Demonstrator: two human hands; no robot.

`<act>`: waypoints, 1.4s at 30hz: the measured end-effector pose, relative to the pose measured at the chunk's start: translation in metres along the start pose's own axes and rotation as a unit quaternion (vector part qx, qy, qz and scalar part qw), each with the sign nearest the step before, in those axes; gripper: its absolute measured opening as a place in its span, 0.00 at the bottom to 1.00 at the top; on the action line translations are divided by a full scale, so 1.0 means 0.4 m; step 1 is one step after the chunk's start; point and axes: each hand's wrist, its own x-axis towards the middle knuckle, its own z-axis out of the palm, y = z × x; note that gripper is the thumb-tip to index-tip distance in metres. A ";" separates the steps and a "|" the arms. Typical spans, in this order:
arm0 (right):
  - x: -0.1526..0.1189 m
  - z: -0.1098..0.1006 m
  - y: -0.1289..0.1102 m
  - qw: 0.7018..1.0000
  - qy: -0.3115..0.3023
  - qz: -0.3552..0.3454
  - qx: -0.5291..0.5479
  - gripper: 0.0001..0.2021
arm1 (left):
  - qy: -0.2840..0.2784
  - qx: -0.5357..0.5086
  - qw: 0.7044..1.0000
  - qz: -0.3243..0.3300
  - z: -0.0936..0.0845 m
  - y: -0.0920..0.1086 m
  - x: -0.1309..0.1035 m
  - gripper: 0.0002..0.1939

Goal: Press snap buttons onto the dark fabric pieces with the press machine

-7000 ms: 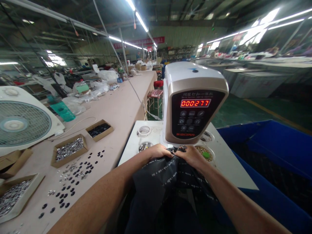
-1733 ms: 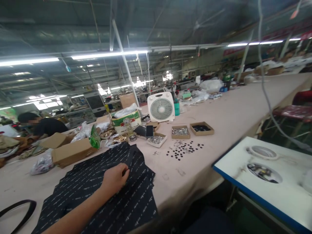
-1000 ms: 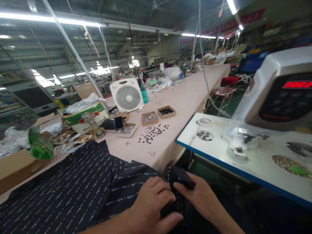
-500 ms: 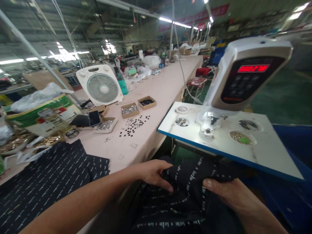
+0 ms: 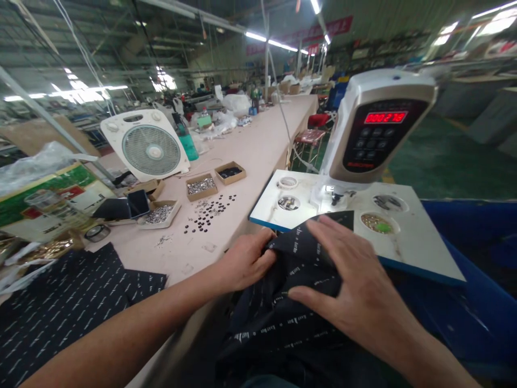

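Observation:
A dark fabric piece with rows of white lettering (image 5: 278,323) hangs in front of me, its upper edge lying on the near edge of a white machine table (image 5: 420,237). My left hand (image 5: 248,261) pinches the fabric's left edge between thumb and fingers. Over the right part of the cloth, my right hand (image 5: 351,285) is spread, thumb apart from the fingers, touching or just above it. Behind the cloth stands a snap-fastening machine (image 5: 371,129) with a lit red display. Its pressing head (image 5: 333,196) is just beyond the fabric's top edge.
On the long table (image 5: 258,145) at left are a box fan (image 5: 151,145), small boxes of metal parts (image 5: 202,186), scattered black snap pieces (image 5: 205,215) and more printed fabric (image 5: 81,307). The machine table's cutouts hold small parts (image 5: 377,222). A blue surface (image 5: 452,226) lies at right.
The fabric has been raised and moved forward onto the machine table's edge. My right hand has released its pinch and spread over the cloth. My left hand has risen slightly; the view has turned right.

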 end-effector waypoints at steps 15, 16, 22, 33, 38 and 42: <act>0.046 0.059 0.013 0.988 -0.066 -0.067 -0.119 0.07 | -0.128 0.321 0.935 0.084 -0.065 0.000 0.048 0.04; 0.045 0.057 0.013 0.990 -0.054 -0.064 -0.114 0.07 | -0.101 0.335 0.930 0.115 -0.058 -0.003 0.048 0.04; 0.019 0.059 0.012 0.969 -0.210 0.095 0.085 0.06 | -0.095 0.228 0.956 0.156 0.001 -0.031 0.016 0.21; -0.039 0.048 0.030 0.873 -0.332 0.217 0.284 0.07 | -0.227 -0.126 0.965 -0.036 0.048 -0.038 -0.051 0.05; -0.037 0.045 0.016 0.889 -0.302 0.211 0.273 0.08 | -0.291 -0.241 0.920 -0.108 0.057 -0.058 -0.054 0.08; -0.031 0.050 0.007 0.884 -0.291 0.206 0.303 0.12 | -0.307 -0.276 0.902 -0.124 0.055 -0.071 -0.057 0.09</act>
